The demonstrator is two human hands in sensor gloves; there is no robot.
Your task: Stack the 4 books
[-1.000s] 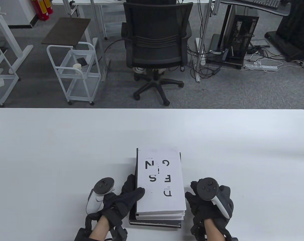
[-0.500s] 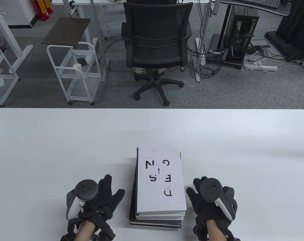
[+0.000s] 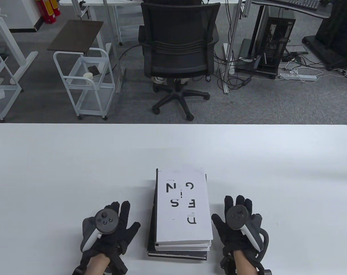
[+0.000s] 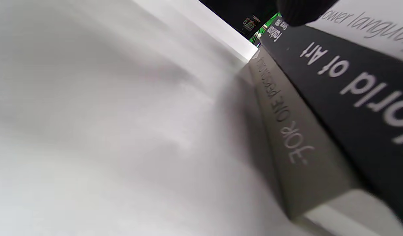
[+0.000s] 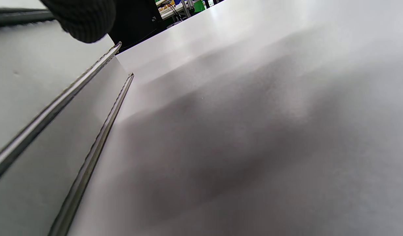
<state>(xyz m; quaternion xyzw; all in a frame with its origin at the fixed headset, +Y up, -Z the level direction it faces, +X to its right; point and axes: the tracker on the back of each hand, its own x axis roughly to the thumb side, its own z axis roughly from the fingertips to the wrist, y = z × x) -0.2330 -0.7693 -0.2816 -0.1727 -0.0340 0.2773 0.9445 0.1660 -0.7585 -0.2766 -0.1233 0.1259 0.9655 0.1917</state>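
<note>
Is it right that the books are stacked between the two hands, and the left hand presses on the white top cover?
Not quite. In the table view the left hand lies flat on the table, apart from the book stack. The stack does sit between it and the right hand.

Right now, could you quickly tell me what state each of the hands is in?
Left hand: open, fingers spread, holding nothing, beside the book stack.
Right hand: open, holding nothing, on the stack's other side.

Table view: high, looking down. Both wrist views: low, tilted, skimming tabletop close beside book stack.
</note>
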